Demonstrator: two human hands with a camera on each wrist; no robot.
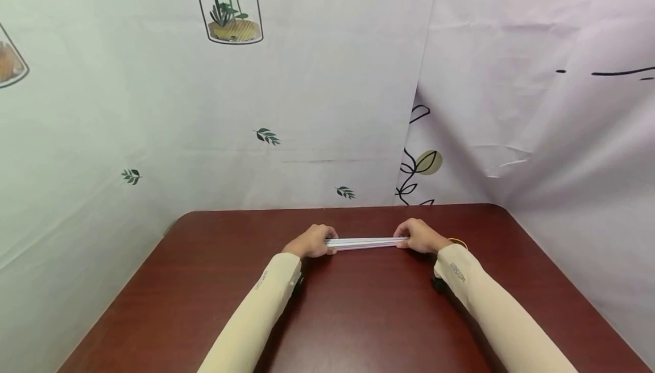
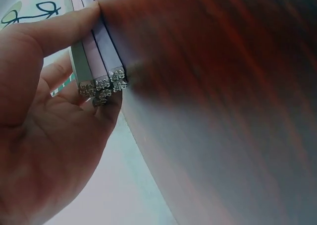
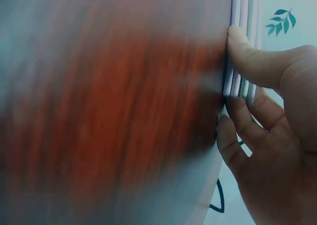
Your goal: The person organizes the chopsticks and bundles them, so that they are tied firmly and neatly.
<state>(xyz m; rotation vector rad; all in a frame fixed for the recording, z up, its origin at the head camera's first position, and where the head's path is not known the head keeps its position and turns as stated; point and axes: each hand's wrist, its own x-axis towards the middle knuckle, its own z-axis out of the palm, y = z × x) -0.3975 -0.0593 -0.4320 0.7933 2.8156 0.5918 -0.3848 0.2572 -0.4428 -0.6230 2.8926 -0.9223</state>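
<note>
A bundle of slim pastel sticks [image 1: 365, 242], much like chopsticks, stretches sideways between both hands over the far part of the table. My left hand [image 1: 314, 240] pinches one end, thumb on one face and fingers behind. In the left wrist view the sticks [image 2: 103, 46] look lilac, pink and grey-green, with square ends bearing a silvery, glinting pattern. At the other end my right hand [image 1: 419, 235] pinches the bundle between thumb and fingers. There the sticks [image 3: 240, 7] look thin and rounded, lying side by side, their tips at the fingers.
The dark red-brown wooden table [image 1: 358, 316] has rounded far corners. Behind it and along both sides hangs a pale cloth [image 1: 332, 88] printed with leaves and plant jars. A yellow band [image 1: 457, 242] shows at the right wrist, by the cream sleeve [image 1: 491, 293].
</note>
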